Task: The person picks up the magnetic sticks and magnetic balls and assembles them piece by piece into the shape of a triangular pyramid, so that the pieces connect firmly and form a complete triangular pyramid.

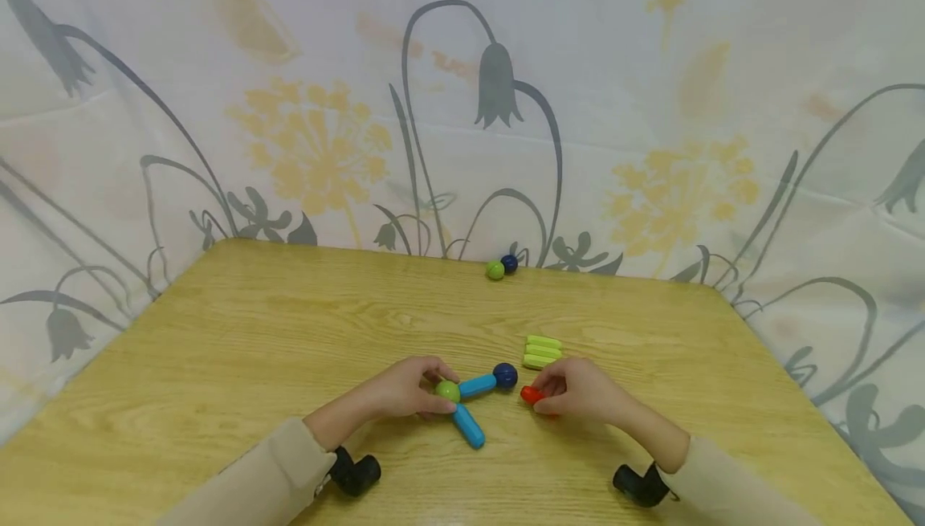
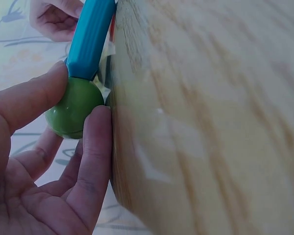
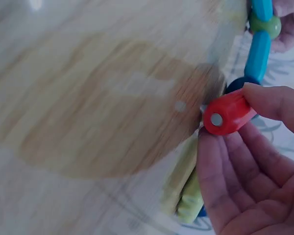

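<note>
Left hand (image 1: 408, 388) pinches a smooth, glossy green ball (image 1: 447, 391) between thumb and fingers; right of that ball, the right hand (image 1: 584, 389) pinches a short red stick (image 1: 531, 395) with a round silvery end. Two faceted blue sticks (image 1: 470, 427) meet the green ball, one tipped by a navy ball (image 1: 505, 376). Beyond it to the right, lime sticks (image 1: 543, 352) lie on the wood-grained table (image 1: 289, 333). Both forearms angle inward.

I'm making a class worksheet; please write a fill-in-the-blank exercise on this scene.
The ball held by the left hand is coloured ____.
The rod pinched by the right hand is coloured ____.
Both rods meeting at that ball are coloured ____.
Near the right hand, ____ yellow-green rods lie side by side.
Missing: green; red; blue; three.
</note>
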`<state>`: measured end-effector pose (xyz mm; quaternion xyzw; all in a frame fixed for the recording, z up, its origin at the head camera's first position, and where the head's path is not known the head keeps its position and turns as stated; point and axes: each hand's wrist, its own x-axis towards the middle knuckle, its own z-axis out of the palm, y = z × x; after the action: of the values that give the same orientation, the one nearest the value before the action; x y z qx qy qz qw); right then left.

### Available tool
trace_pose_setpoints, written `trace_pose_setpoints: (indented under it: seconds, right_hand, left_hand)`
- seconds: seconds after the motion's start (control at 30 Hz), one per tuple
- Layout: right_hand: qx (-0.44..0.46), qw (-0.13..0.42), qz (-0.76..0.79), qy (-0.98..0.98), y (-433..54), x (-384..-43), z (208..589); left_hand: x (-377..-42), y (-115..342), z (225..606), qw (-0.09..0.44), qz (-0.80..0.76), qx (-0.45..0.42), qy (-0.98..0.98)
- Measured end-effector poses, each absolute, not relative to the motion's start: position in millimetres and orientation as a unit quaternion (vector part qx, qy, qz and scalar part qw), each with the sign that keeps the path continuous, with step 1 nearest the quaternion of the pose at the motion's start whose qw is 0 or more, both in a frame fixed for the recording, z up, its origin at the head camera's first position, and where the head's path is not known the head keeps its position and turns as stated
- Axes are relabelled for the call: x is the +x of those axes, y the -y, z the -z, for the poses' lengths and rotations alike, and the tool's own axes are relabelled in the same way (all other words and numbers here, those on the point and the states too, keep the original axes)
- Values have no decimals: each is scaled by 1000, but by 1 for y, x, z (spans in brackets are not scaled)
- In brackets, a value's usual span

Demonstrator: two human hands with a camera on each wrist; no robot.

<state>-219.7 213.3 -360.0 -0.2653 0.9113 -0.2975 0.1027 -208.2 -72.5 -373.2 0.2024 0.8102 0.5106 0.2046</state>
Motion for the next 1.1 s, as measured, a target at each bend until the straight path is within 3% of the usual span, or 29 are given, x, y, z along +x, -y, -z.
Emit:
trace_pose_setpoints:
  seconds: [0.33, 0.67, 0.83, 1.1]
  right_hand:
    - [-160, 167, 379, -896, -196, -219, 361]
    - [-133, 225, 479, -838, -190, -218, 365]
    - [-142, 229, 479, -836, -192, -220, 364]
    - [-226, 164, 433, -857, -208, -241, 350]
  left_hand:
    - [-208, 75, 372, 209, -511, 194, -811]
    - [-209, 74, 372, 206, -509, 192, -814]
    - [-209, 74, 371, 209, -509, 198, -811]
    - [-209, 74, 370, 218, -510, 203, -807]
